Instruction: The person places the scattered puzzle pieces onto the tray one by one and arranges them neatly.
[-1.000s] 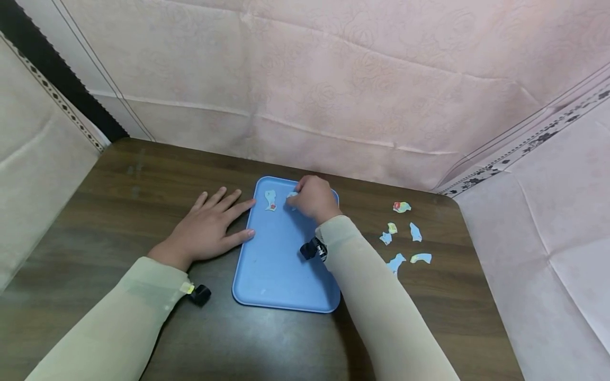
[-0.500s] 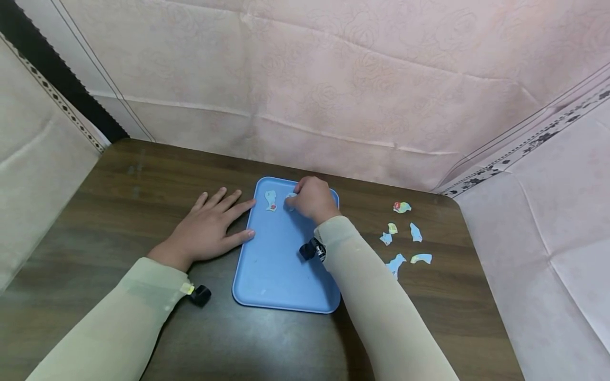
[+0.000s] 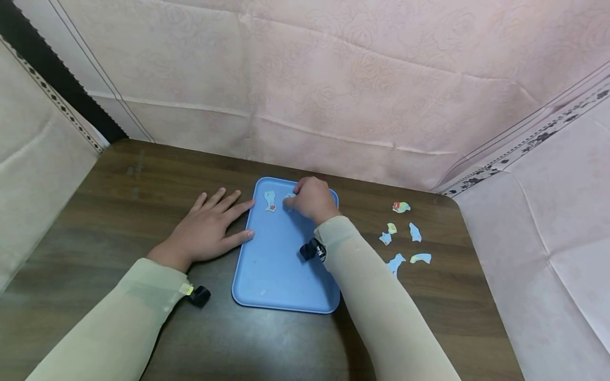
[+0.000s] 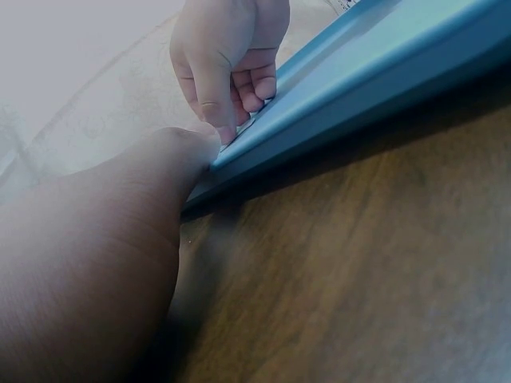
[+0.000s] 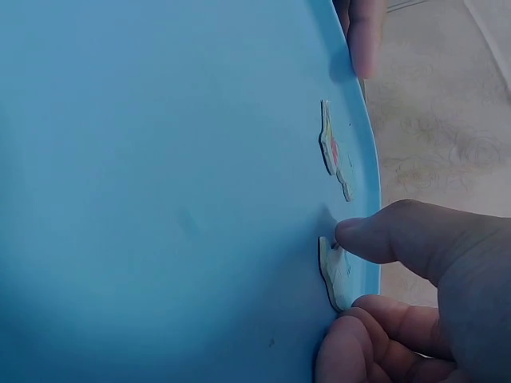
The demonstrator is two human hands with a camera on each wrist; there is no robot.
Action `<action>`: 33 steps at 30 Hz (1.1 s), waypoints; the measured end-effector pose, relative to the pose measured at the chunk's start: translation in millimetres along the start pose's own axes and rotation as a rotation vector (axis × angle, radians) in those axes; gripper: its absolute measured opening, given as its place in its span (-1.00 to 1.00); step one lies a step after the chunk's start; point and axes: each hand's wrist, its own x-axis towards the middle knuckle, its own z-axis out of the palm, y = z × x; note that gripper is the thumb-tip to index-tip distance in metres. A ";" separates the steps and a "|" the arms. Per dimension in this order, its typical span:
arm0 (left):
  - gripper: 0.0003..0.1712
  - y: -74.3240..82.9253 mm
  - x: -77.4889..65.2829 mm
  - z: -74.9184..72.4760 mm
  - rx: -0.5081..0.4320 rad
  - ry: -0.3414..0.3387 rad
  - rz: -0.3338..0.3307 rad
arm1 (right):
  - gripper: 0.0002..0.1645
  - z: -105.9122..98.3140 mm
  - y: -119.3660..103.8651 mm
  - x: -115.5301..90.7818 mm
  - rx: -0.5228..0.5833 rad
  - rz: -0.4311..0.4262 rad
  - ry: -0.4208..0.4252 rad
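Observation:
A blue tray (image 3: 281, 264) lies on the wooden table. My left hand (image 3: 205, 233) is spread flat at its left side, thumb and forefinger tips right at the rim. Near the tray's far end, my right hand (image 3: 314, 198) holds a small puzzle piece (image 5: 335, 275) between thumb and curled fingers, low against the tray surface. Just left of that piece lies another puzzle piece (image 3: 270, 200), pale blue with a red spot. My right hand covers part of the held piece in the head view.
Right of the tray, several loose puzzle pieces lie on the table, among them a red-and-yellow one (image 3: 401, 207), a curved one (image 3: 421, 258) and a pale blue one (image 3: 415, 232). A pale patterned cloth (image 3: 333, 79) hangs behind the table's far edge.
My right hand has shifted the puzzle piece slightly to the left, closer to the one lying beside it. The left hand has stayed in place.

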 end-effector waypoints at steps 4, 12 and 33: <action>-0.01 0.2 -0.3 -0.6 0.002 -0.002 -0.001 | -0.66 -0.9 1.6 -0.7 0.005 -0.003 -0.007; -0.01 -0.2 -0.2 -0.3 0.006 -0.007 -0.006 | -0.63 -6.9 6.9 -4.3 0.017 -0.029 -0.003; -0.01 -1.0 0.1 0.8 -0.003 -0.001 0.004 | -0.56 -47.0 41.7 -25.1 0.001 -0.073 0.032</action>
